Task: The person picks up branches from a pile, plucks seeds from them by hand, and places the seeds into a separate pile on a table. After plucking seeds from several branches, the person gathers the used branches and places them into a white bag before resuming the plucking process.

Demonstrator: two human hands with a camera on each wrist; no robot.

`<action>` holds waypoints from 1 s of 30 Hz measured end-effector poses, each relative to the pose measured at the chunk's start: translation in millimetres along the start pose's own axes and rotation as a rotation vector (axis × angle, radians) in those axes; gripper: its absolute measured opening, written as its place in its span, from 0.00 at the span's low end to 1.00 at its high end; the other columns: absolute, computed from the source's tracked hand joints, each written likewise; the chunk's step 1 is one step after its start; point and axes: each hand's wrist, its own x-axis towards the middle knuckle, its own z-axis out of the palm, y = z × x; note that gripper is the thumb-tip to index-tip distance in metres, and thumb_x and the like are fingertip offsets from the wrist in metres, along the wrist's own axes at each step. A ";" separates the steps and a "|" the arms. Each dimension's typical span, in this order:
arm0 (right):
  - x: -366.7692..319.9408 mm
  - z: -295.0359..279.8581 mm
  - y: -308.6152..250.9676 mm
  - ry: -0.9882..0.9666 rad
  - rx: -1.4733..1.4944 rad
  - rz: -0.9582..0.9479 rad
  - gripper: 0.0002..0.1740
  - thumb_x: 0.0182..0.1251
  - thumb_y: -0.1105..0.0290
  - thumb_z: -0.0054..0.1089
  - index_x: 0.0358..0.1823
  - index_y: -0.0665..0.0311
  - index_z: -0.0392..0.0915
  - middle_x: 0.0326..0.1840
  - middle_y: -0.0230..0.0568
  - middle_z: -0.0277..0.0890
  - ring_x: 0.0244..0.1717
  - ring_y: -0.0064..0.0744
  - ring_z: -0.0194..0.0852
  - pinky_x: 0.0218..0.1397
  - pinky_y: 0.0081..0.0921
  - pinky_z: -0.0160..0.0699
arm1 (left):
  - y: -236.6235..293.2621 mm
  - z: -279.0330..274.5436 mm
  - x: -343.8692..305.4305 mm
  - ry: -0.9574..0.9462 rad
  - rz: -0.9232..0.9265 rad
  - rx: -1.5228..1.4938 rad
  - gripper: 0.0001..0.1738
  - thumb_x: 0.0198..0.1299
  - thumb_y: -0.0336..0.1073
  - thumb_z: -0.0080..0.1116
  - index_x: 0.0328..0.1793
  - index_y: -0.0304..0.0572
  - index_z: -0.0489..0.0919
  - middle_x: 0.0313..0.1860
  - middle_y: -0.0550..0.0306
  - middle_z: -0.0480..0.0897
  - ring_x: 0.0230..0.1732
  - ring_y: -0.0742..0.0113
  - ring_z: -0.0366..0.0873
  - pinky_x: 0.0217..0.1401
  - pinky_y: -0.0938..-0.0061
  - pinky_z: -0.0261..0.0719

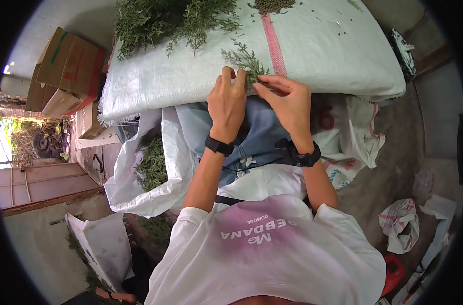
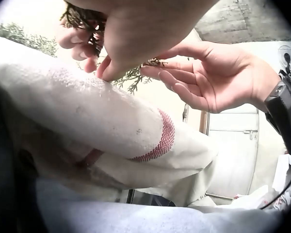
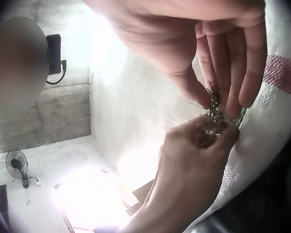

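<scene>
A green conifer sprig (image 1: 245, 60) lies over the near edge of a white woven sack (image 1: 191, 76) with a red stripe. My left hand (image 1: 226, 103) curls its fingers round the sprig's lower part; in the left wrist view, dark foliage (image 2: 85, 20) shows between those fingers. My right hand (image 1: 289, 104) has its thumb and forefinger at the sprig's right side. From the right wrist view, the right fingertips and thumb pinch the sprig's tips (image 3: 214, 109) just above the left hand (image 3: 189, 170).
A pile of green branches (image 1: 155, 25) lies at the sack's far left, with small brown pellets (image 1: 275, 5) at its far edge. An open white bag (image 1: 178, 168) holding greenery hangs by my left leg. Cardboard boxes (image 1: 71, 68) stand at the left.
</scene>
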 end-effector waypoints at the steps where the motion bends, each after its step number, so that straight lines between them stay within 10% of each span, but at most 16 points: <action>1: 2.4 -0.3 -1.3 0.005 0.002 0.000 0.14 0.61 0.72 0.71 0.46 0.74 0.85 0.37 0.35 0.86 0.37 0.18 0.82 0.40 0.15 0.78 | 0.2 -0.3 2.0 -0.001 0.005 -0.001 0.15 0.52 0.28 0.60 0.48 0.46 0.79 0.39 0.59 0.74 0.37 0.63 0.79 0.30 0.69 0.79; 9: 21.8 -21.3 -0.9 0.021 0.171 0.156 0.13 0.63 0.74 0.67 0.47 0.73 0.84 0.39 0.40 0.87 0.38 0.21 0.83 0.42 0.17 0.81 | -0.5 -6.0 8.1 -0.031 0.098 -0.013 0.17 0.55 0.30 0.60 0.53 0.47 0.81 0.38 0.60 0.75 0.36 0.62 0.79 0.31 0.70 0.80; 13: 26.5 -22.5 -2.5 0.065 0.191 0.109 0.13 0.64 0.76 0.66 0.50 0.72 0.83 0.40 0.40 0.87 0.38 0.22 0.83 0.44 0.18 0.82 | -1.3 -16.7 9.6 -0.006 -0.138 -0.328 0.13 0.64 0.34 0.60 0.54 0.44 0.81 0.40 0.62 0.79 0.34 0.68 0.77 0.28 0.75 0.76; 16: 23.0 -18.4 -3.9 0.131 0.185 0.016 0.12 0.63 0.80 0.65 0.48 0.72 0.84 0.40 0.39 0.87 0.38 0.21 0.83 0.46 0.17 0.81 | 15.6 -28.7 18.9 -0.338 -0.925 -1.441 0.16 0.70 0.43 0.57 0.56 0.40 0.80 0.39 0.63 0.81 0.34 0.75 0.76 0.29 0.77 0.73; 20: 16.4 -20.2 -14.9 0.054 -0.063 -0.084 0.11 0.60 0.83 0.66 0.45 0.73 0.85 0.39 0.38 0.86 0.38 0.19 0.83 0.46 0.15 0.80 | 16.0 -15.5 42.4 -0.224 -1.136 -1.861 0.21 0.70 0.47 0.56 0.58 0.38 0.78 0.41 0.63 0.81 0.38 0.79 0.76 0.32 0.78 0.72; 30: 19.2 -44.2 -25.9 -0.084 -0.028 -0.104 0.11 0.57 0.84 0.68 0.42 0.72 0.85 0.35 0.35 0.85 0.36 0.16 0.81 0.43 0.15 0.80 | 28.7 -9.2 80.0 -0.308 -1.052 -1.982 0.15 0.67 0.44 0.58 0.52 0.42 0.75 0.47 0.58 0.80 0.42 0.72 0.77 0.42 0.74 0.78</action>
